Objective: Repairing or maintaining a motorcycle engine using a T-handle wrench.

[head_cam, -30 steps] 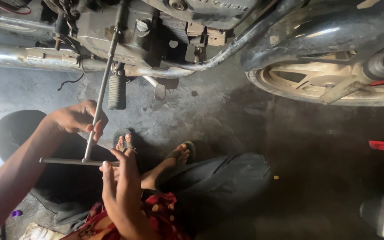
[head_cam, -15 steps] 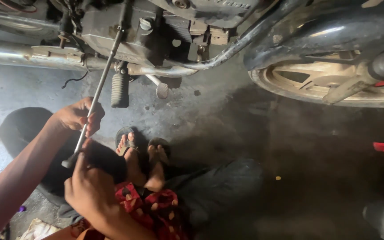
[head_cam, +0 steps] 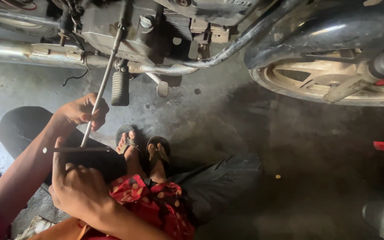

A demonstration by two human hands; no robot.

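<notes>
A long grey steel T-handle wrench (head_cam: 102, 89) slants up from the person's lap to the underside of a motorcycle engine (head_cam: 156, 26), where its far end meets the dark casing; whether it sits on a fastener there is too dim to tell. The left hand (head_cam: 83, 111) is curled loosely round the shaft partway up, fingers wrapped about it and the thumb on top. The right hand (head_cam: 76, 186) is at the thin cross handle (head_cam: 74, 150), its fingers raised against the bar and seemingly hooked over it, though the back of the hand hides how tightly it closes. A black ribbed rubber footpeg (head_cam: 121, 88) hangs just beside the shaft. Two sandalled feet (head_cam: 145, 149) rest on the stained concrete floor (head_cam: 245, 133), and a spoked alloy wheel (head_cam: 334, 84) stands to the right.
</notes>
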